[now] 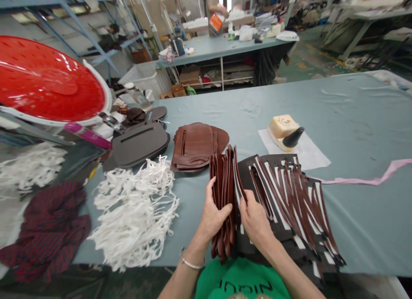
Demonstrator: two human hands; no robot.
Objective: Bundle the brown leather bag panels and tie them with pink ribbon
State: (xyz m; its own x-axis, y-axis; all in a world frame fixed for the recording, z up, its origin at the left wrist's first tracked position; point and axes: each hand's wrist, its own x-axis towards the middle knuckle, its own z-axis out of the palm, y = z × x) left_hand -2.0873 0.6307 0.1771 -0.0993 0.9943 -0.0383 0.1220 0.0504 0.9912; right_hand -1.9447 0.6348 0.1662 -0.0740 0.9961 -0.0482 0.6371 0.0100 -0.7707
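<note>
My left hand (212,215) is wrapped round a bundle of folded brown leather strips (221,170), its thumb pressing across their near side. Close beside it, my right hand (255,219) pinches a single brown leather strip (237,168) with a white edge, standing upright against the bundle. Its fingertips are partly hidden. Right of my hands, several brown strips with white backing (291,187) lie fanned over black pieces (273,161). Beyond the bundle is a stack of brown leather panels (196,144), with a slot in the top one.
White ribbon scraps (135,217) are heaped on the left of the blue-grey table (354,119). Dark grey panels (140,144) lie behind them. A yellowish block (283,125) with a black-handled tool (293,137) rests on white paper. A red dish (51,80) stands at left; a person (216,7) works beyond.
</note>
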